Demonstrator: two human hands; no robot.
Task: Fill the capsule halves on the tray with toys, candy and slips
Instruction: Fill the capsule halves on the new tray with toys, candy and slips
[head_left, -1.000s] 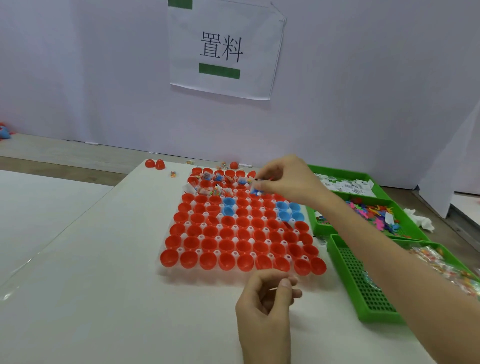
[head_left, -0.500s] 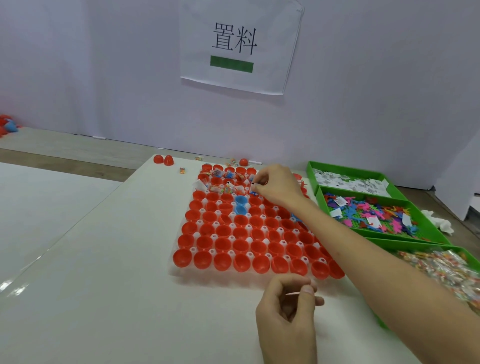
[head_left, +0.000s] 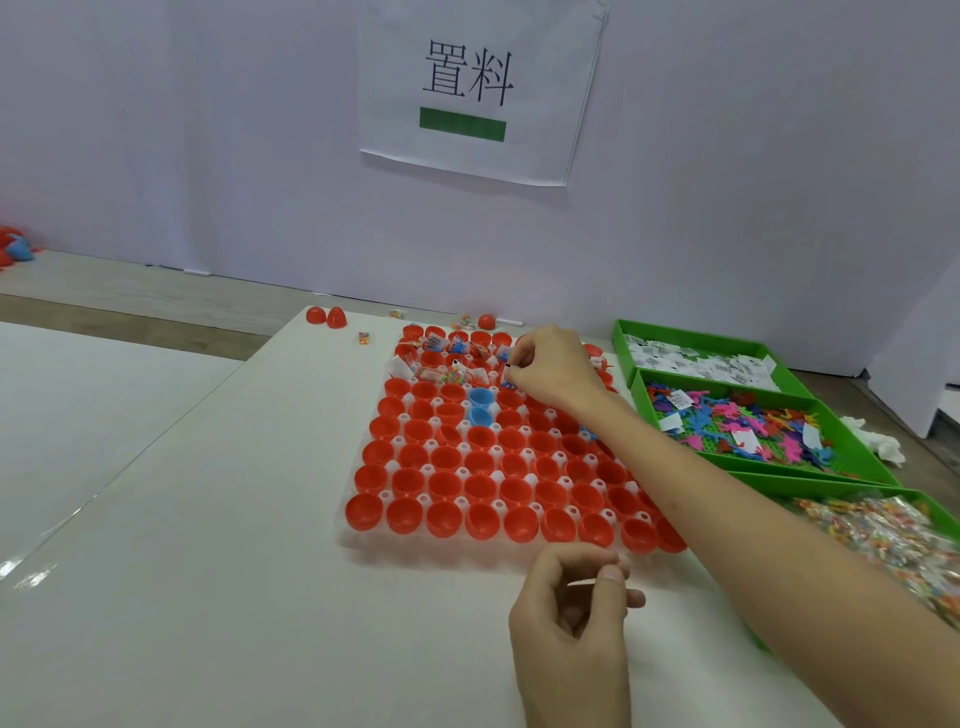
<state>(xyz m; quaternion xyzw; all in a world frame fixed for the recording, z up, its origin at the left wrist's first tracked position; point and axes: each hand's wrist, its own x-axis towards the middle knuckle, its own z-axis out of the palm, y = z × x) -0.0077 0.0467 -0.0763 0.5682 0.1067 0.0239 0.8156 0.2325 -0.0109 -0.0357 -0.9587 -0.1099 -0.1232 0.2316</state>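
Observation:
A clear tray (head_left: 358, 543) on the white table holds rows of red capsule halves (head_left: 480, 488) and a few blue ones (head_left: 480, 397). Halves in the far rows contain candy, toys and slips (head_left: 441, 364); the nearer rows look empty. My right hand (head_left: 558, 371) reaches over the far rows and pinches a small white slip (head_left: 511, 364) just above a half. Near the tray's front edge, my left hand (head_left: 571, 623) pinches thin white slips (head_left: 587, 582) between thumb and fingers.
Three green bins stand right of the tray: slips (head_left: 696, 358) at the back, coloured toys (head_left: 753, 426) in the middle, wrapped candy (head_left: 883, 530) nearest. Loose red halves (head_left: 327, 316) and candy pieces (head_left: 365, 338) lie behind the tray. A white wall with a paper sign stands behind.
My right hand has stayed over the far rows, shifting only slightly. My left hand keeps its hold in front of the tray. The view has drifted.

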